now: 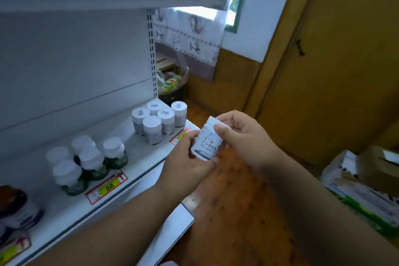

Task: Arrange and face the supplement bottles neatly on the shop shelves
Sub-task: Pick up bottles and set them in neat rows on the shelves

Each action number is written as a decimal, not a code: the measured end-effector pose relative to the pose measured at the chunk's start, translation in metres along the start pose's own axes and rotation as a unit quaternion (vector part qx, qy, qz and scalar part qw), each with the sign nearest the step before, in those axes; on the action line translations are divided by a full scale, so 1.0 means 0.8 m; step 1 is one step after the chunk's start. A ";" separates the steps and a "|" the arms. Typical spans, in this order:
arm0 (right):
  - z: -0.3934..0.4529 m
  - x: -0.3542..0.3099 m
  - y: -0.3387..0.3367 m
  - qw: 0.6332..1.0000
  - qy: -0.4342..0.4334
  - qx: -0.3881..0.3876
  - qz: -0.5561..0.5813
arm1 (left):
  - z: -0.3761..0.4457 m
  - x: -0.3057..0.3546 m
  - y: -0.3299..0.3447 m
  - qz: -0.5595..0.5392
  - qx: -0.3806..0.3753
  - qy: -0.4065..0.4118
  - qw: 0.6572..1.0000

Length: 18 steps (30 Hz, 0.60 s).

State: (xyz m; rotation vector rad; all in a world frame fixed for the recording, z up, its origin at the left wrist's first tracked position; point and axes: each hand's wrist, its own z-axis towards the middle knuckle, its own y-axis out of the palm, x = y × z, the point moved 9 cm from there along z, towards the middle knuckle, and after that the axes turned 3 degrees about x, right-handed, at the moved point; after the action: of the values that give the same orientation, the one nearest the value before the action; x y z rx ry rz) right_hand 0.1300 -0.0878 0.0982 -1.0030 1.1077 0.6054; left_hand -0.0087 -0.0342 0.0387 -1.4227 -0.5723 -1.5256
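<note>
One white bottle was held in both hands out past the front right corner of the shelf, above the wooden floor. It was tilted, cap up and to the right, with its printed label turned toward the camera — dark characters on white, a small blue mark near the top and a dark green band along the bottom. The left hand was curled under and around the lower part of the bottle, fingers closed on it; the right hand was closed on the cap end, thumb laid across the upper label. On the shelf, five white-capped bottles were grouped near the right end, standing upright and close together. Further left, five bottles with dark green bases were clustered — their tops were blurred. At the far left edge, one dark brown bottle was partly seen. Three price tags could be counted along the shelf front, the clearest a yellow tag marked 168. Cardboard boxes lay on the floor at the right.
</note>
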 end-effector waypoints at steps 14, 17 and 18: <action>0.219 0.019 0.078 0.981 -0.065 -0.183 0.030 | 0.124 -0.048 -0.062 0.155 0.169 -0.103 0.968; 0.245 0.016 0.080 0.976 -0.079 -0.204 0.014 | 0.136 -0.047 -0.063 0.177 0.181 -0.113 0.961; 0.252 0.013 0.081 0.973 -0.087 -0.214 0.012 | 0.138 -0.046 -0.062 0.185 0.183 -0.116 0.959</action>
State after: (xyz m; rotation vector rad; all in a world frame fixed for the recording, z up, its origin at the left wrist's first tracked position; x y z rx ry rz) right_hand 0.1696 0.1198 0.0872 -1.2778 0.8502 0.9595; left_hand -0.0001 0.0923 0.0405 -1.3337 -0.6487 -0.9101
